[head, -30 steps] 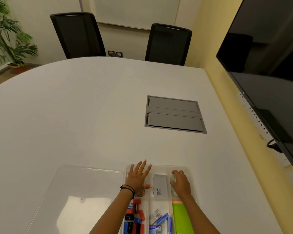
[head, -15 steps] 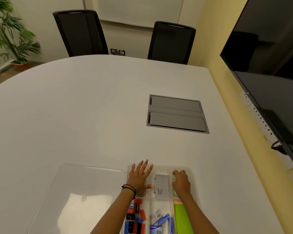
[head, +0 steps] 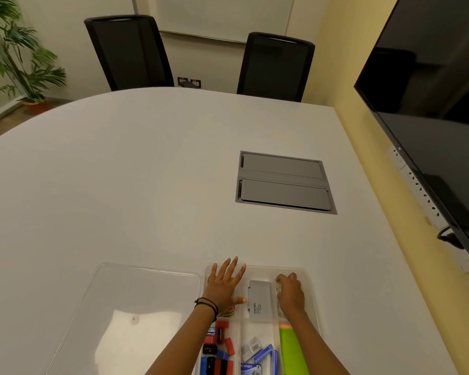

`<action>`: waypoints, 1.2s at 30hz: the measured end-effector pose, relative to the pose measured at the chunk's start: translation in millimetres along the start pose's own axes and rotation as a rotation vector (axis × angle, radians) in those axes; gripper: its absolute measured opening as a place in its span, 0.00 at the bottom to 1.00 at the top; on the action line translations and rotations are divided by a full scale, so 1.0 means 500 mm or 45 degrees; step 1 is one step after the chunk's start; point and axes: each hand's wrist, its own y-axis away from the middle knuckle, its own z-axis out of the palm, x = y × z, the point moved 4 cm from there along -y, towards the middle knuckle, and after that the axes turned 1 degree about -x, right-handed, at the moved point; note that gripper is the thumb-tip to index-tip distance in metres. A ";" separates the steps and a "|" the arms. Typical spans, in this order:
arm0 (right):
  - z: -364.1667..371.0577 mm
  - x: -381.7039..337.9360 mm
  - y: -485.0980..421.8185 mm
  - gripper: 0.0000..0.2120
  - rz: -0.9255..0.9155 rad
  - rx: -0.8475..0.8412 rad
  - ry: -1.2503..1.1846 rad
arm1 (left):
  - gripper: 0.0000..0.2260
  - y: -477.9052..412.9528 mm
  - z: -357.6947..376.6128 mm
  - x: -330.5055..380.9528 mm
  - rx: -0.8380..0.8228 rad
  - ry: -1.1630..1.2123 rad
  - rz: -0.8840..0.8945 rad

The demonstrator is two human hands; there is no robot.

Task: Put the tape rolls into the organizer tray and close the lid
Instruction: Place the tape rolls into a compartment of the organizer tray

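Observation:
The clear organizer tray (head: 257, 267) sits at the near edge of the white table. Its clear lid (head: 136, 293) lies flat on the table just left of it. My left hand (head: 224, 286) rests flat with fingers spread over the far end of the tray's left compartment. My right hand (head: 291, 292) is curled in the far end of the right compartment, fingers closed around a clear tape roll (head: 278, 288) that is mostly hidden under the hand. No other tape roll shows.
A grey box (head: 259, 299) lies in the middle compartment, above blue staple boxes (head: 257, 353). Red, blue and black small items (head: 217, 347) fill the left one; a green pad (head: 290, 347) the right. Beyond are a grey cable hatch (head: 284, 182), two chairs (head: 130, 50), and a screen (head: 431, 104).
Both hands stay in the tray's far end with almost no movement. Only the view has shifted slightly.

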 end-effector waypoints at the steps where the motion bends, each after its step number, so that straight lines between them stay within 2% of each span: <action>1: 0.000 0.000 -0.001 0.16 -0.002 -0.004 0.004 | 0.44 -0.002 0.006 -0.003 -0.021 0.040 -0.051; 6: -0.005 0.001 0.002 0.17 -0.023 -0.037 0.079 | 0.55 -0.016 0.032 -0.021 0.095 0.145 -0.098; 8: -0.009 -0.002 0.003 0.16 -0.032 -0.064 0.133 | 0.52 -0.014 0.025 -0.018 0.130 0.124 -0.118; 10: -0.016 -0.005 0.003 0.16 -0.061 -0.114 0.162 | 0.53 -0.015 0.028 -0.021 0.125 0.127 -0.139; 11: -0.022 -0.005 0.005 0.17 -0.070 -0.146 0.134 | 0.54 -0.016 0.030 -0.024 0.118 0.129 -0.157; 13: -0.037 -0.001 0.009 0.18 -0.080 -0.185 -0.007 | 0.50 -0.011 0.021 -0.022 0.118 0.133 -0.151; 16: -0.071 0.015 0.024 0.17 -0.083 -0.075 -0.153 | 0.45 -0.008 0.030 -0.018 0.012 0.065 -0.105; 18: -0.088 0.033 0.036 0.17 -0.079 0.012 -0.106 | 0.45 -0.011 0.041 -0.021 -0.010 0.011 -0.049; 21: -0.084 0.052 0.054 0.20 -0.070 -0.047 0.017 | 0.45 -0.013 0.039 -0.021 0.053 0.044 -0.022; 23: -0.078 0.046 0.069 0.17 -0.095 -0.086 0.046 | 0.45 -0.013 0.028 -0.020 0.115 0.079 -0.048; 25: -0.075 0.033 0.077 0.20 -0.185 -0.031 0.155 | 0.48 -0.014 0.025 -0.022 0.151 0.114 -0.090; 27: -0.067 0.030 0.081 0.20 -0.179 -0.039 0.102 | 0.50 -0.016 0.027 -0.026 0.155 0.147 -0.114; 30: -0.062 0.030 0.093 0.18 -0.169 -0.051 0.008 | 0.45 -0.014 0.023 -0.022 0.138 0.134 -0.103; 34: -0.066 0.033 0.092 0.21 -0.029 -0.051 -0.152 | 0.45 -0.013 0.019 -0.018 0.101 0.111 -0.110; 36: -0.062 0.034 0.094 0.22 -0.017 -0.074 -0.101 | 0.45 -0.012 0.019 -0.017 0.105 0.080 -0.106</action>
